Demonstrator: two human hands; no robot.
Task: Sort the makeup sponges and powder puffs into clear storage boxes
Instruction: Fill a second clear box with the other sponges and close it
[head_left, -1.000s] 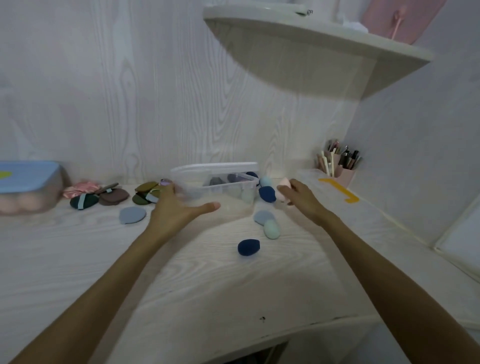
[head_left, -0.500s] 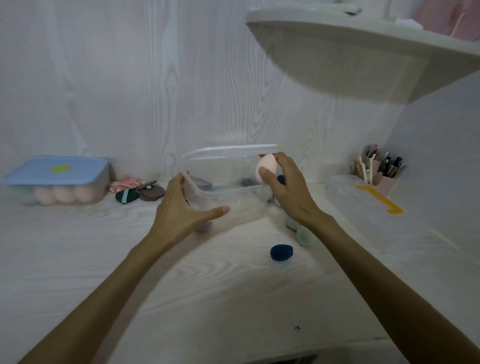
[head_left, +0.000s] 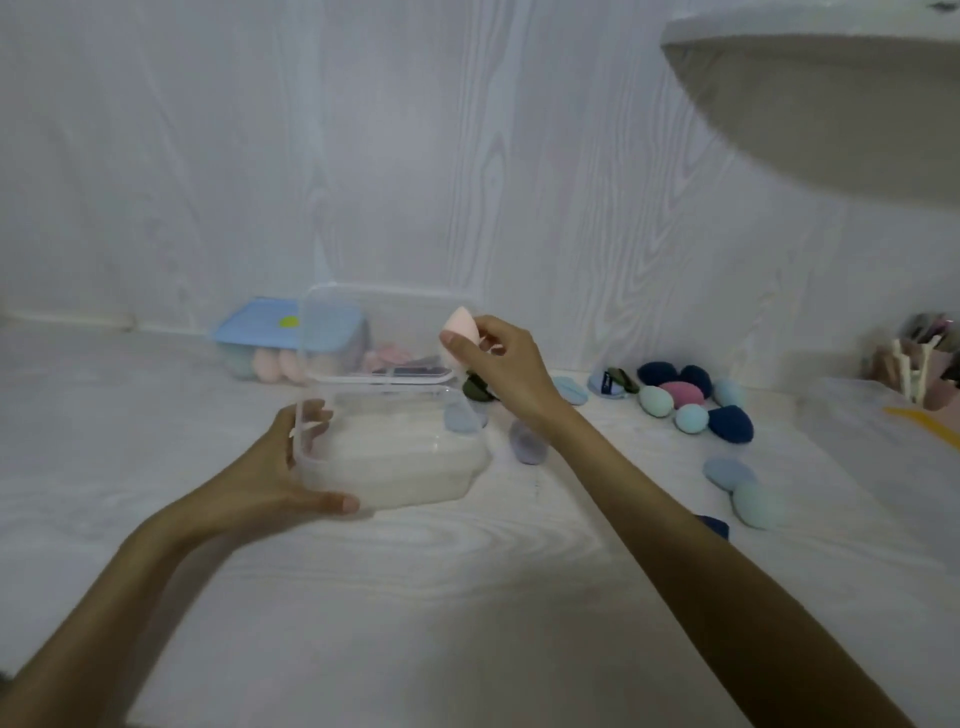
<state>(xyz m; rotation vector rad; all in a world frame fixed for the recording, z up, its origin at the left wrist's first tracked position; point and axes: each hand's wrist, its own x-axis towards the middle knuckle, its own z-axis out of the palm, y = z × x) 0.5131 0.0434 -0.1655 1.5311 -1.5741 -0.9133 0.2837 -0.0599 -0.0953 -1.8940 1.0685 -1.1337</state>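
Note:
A clear storage box (head_left: 395, 457) with nothing inside it sits tilted on the white table, gripped at its left wall by my left hand (head_left: 280, 478). My right hand (head_left: 504, 364) pinches a pink egg-shaped makeup sponge (head_left: 457, 332) just above the box's far right corner. Several loose sponges (head_left: 691, 400) in navy, pink and pale blue lie to the right. Flat powder puffs (head_left: 605, 382) lie near the wall behind my right wrist, and more show through the box. Two pale blue sponges (head_left: 743, 486) rest beside my right forearm.
A blue-lidded box (head_left: 260, 332) holding pink sponges stands behind the clear box at the wall. A pink holder with brushes (head_left: 919, 364) stands at far right, beside a clear lid with a yellow mark (head_left: 919, 421). A rounded shelf (head_left: 831, 104) overhangs the upper right.
My left hand has dragged the clear box left and nearer to me. My right hand picked the pink sponge off the table and lifted it to the box's rim. The view swung left.

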